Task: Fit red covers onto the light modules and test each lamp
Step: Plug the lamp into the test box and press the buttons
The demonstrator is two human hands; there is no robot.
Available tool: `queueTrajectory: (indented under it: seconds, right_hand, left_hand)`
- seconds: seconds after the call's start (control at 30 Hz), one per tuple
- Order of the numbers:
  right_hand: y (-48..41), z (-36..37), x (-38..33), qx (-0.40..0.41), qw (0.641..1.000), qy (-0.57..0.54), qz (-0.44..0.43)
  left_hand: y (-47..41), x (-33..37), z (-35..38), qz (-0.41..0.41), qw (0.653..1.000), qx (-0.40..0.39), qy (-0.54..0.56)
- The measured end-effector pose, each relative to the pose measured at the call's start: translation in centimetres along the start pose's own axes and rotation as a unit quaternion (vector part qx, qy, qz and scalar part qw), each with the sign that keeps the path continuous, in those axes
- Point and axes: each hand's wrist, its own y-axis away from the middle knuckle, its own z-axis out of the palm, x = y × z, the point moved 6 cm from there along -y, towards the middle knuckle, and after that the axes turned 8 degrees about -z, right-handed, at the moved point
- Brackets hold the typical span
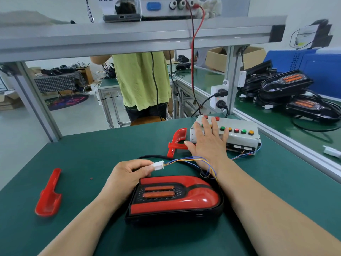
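Observation:
A light module [175, 198] with a red cover fitted on its black base lies on the green mat in front of me, its two orange strips unlit. My left hand [127, 174] pinches the white connector [158, 165] that joins the module's black cable to thin coloured wires. My right hand [208, 141] lies flat with straight fingers on the white test box [239, 139], fingertips on its row of coloured buttons. One red button on the box glows.
Two loose red covers lie on the mat: one at the left [48, 194], one behind the connector [178, 141]. Several black uncovered modules [287, 84] are piled at the right beyond an aluminium rail [287, 143]. A person in a green shirt [142, 80] stands behind the bench.

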Motion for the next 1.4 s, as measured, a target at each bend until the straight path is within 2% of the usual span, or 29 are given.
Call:
queueTrajectory:
  seconds: [0.3,0.43,1.07,1.4]
  right_hand:
    - [0.5,-1.6,3.0,0.032,0.996,0.008,0.089]
    - [0.8,-1.9,4.3,0.021,0.992,0.01,0.124]
    - [0.5,-1.3,3.8,-0.016,0.996,0.02,0.085]
    - [0.3,-1.4,4.4,-0.005,0.997,0.016,0.072]
  left_hand:
    - [0.1,0.0,-0.1,-0.002,1.0,0.005,-0.001]
    - [0.2,0.3,0.0,-0.003,1.0,0.001,0.003]
    - [0.1,0.1,-0.1,0.001,1.0,-0.001,-0.001]
    - [0.1,0.0,-0.2,0.003,1.0,0.0,0.001]
